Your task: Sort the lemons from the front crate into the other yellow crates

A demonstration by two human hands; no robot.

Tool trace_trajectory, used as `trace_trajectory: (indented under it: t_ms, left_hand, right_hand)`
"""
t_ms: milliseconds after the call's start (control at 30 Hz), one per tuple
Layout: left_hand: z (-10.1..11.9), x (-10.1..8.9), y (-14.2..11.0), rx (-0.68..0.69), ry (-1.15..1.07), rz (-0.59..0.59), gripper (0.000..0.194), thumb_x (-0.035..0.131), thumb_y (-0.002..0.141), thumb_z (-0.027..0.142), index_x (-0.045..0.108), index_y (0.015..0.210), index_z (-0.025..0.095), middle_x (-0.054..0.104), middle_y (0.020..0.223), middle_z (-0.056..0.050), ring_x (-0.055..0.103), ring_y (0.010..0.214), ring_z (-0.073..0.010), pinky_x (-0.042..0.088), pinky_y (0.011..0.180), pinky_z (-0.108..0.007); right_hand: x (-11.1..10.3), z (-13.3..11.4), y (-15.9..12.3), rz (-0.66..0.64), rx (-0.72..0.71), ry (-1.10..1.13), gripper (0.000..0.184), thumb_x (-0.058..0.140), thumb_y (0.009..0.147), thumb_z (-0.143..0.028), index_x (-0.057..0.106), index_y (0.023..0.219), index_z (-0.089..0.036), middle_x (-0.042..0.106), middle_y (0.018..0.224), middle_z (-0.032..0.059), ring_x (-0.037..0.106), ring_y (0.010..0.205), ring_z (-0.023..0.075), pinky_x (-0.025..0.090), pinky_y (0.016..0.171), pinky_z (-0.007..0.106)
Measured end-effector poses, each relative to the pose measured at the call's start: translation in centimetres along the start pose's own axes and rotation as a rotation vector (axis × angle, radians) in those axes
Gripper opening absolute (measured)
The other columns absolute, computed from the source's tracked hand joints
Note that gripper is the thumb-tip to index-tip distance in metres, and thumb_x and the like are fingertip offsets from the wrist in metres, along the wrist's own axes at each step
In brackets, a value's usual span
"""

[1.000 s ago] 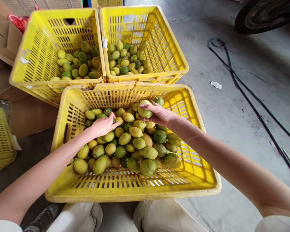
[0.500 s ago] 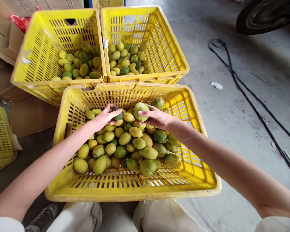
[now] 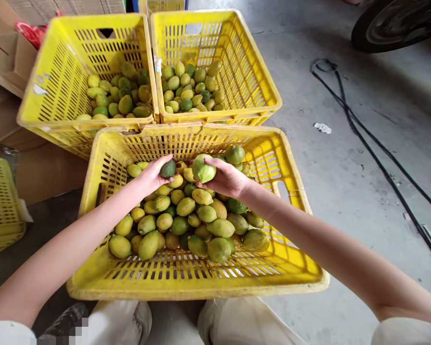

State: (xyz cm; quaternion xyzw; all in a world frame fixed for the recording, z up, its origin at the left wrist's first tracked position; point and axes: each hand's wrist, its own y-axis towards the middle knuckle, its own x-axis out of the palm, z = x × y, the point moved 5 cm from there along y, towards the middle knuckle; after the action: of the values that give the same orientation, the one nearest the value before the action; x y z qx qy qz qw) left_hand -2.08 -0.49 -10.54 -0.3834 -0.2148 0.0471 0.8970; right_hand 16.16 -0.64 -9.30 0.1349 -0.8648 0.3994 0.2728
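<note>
In my left hand (image 3: 153, 173) is a small dark green lemon (image 3: 168, 168), gripped between thumb and fingers. My right hand (image 3: 227, 177) is closed round a larger pale green lemon (image 3: 203, 167). Both hands hover just above the fruit inside the near yellow crate (image 3: 197, 287), the two held lemons a short gap apart. Below them lies a pile of yellow and green lemons (image 3: 185, 206). A big green lemon (image 3: 234, 154) rests at the pile's far right side, behind my right hand.
Two more yellow crates, the back left one (image 3: 50, 86) and the back right one (image 3: 253, 67), hold lemons too. Cardboard (image 3: 46, 167) and another yellow crate (image 3: 2, 206) are at left. A black cable (image 3: 366, 139) and a wheel (image 3: 398, 24) are on the floor at right.
My left hand has picked the dark green lemon off the pile and raised it. My right hand has moved left with its pale green lemon, which has turned in the fingers.
</note>
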Motion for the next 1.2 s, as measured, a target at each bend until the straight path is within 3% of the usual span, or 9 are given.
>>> trace_trajectory:
  t_ms: [133,200,300,400,533,633,867,1000,1200]
  left_hand:
    - [0.0,0.1,0.1,-0.015,-0.072,-0.046,0.018,0.048,0.097,0.017,0.065,0.093,0.015,0.073,0.090,-0.009,0.070,0.078,-0.0196,0.062,0.068,-0.033]
    - [-0.1,0.1,0.1,-0.003,-0.056,-0.071,0.011,0.055,0.092,0.014,0.066,0.093,0.014,0.073,0.092,-0.009,0.072,0.083,-0.0205,0.064,0.075,-0.036]
    - [0.0,0.4,-0.2,0.062,0.008,-0.165,0.011,0.073,0.081,0.013,0.065,0.089,0.015,0.070,0.084,-0.005,0.070,0.075,-0.0182,0.060,0.066,-0.030]
    - [-0.2,0.6,-0.5,0.046,0.018,-0.238,0.012,0.076,0.080,0.017,0.064,0.085,0.015,0.066,0.075,-0.003,0.065,0.064,-0.0160,0.051,0.053,-0.024]
    - [-0.4,0.3,-0.3,-0.040,-0.029,-0.142,0.013,0.060,0.090,0.025,0.064,0.084,0.015,0.067,0.074,-0.006,0.067,0.065,-0.0197,0.061,0.063,-0.035]
    - [-0.2,0.1,-0.1,0.005,-0.081,-0.058,0.009,0.055,0.088,0.018,0.063,0.086,0.015,0.069,0.079,-0.006,0.069,0.072,-0.0201,0.062,0.066,-0.035]
    - [0.0,0.3,-0.4,0.087,0.001,-0.113,0.006,0.058,0.081,0.015,0.063,0.082,0.017,0.068,0.076,-0.004,0.067,0.069,-0.0168,0.056,0.061,-0.026]
    - [-0.2,-0.4,-0.1,0.060,0.020,-0.035,0.002,0.057,0.076,0.020,0.055,0.076,0.019,0.061,0.062,-0.002,0.058,0.053,-0.0145,0.045,0.047,-0.023]
    - [0.2,-0.7,-0.1,0.161,0.092,0.048,0.018,0.062,0.070,0.023,0.046,0.079,0.024,0.058,0.056,0.003,0.054,0.043,-0.0138,0.036,0.039,-0.022]
  right_hand:
    - [0.3,0.8,0.3,0.038,0.050,0.091,0.011,0.057,0.082,-0.022,0.065,0.087,-0.018,0.074,0.078,0.0075,0.073,0.073,0.0217,0.066,0.068,0.035]
    - [0.3,0.7,0.3,0.021,0.042,0.053,0.013,0.059,0.081,-0.023,0.066,0.090,-0.017,0.074,0.081,0.0094,0.073,0.073,0.0214,0.064,0.062,0.030]
    - [0.1,0.1,0.4,0.026,-0.027,0.018,0.014,0.064,0.080,-0.026,0.064,0.092,-0.019,0.075,0.084,0.0083,0.073,0.074,0.0206,0.061,0.057,0.026]
    - [-0.2,-0.2,0.3,0.059,-0.044,0.029,0.018,0.061,0.079,-0.028,0.063,0.095,-0.019,0.075,0.086,0.0091,0.076,0.083,0.0243,0.065,0.066,0.032]
    - [-0.1,0.1,0.4,0.013,-0.027,0.037,0.031,0.058,0.071,-0.027,0.064,0.100,-0.021,0.077,0.091,0.0100,0.076,0.097,0.0309,0.067,0.078,0.044]
    - [0.1,0.4,0.5,-0.041,-0.027,0.040,0.033,0.057,0.068,-0.027,0.064,0.101,-0.022,0.077,0.095,0.0104,0.075,0.102,0.0325,0.066,0.084,0.049]
    - [0.0,0.6,0.6,0.089,-0.002,0.064,0.011,0.063,0.087,-0.030,0.063,0.093,-0.021,0.071,0.082,0.0033,0.069,0.071,0.0173,0.063,0.061,0.026]
    - [-0.2,1.0,0.7,0.146,0.030,0.069,0.007,0.064,0.087,-0.023,0.058,0.091,-0.022,0.068,0.079,0.0027,0.067,0.069,0.0160,0.058,0.054,0.021]
    - [-1.3,1.0,1.2,0.279,0.017,-0.024,0.011,0.064,0.092,-0.028,0.055,0.091,-0.024,0.061,0.074,-0.0008,0.060,0.061,0.0131,0.044,0.042,0.016]
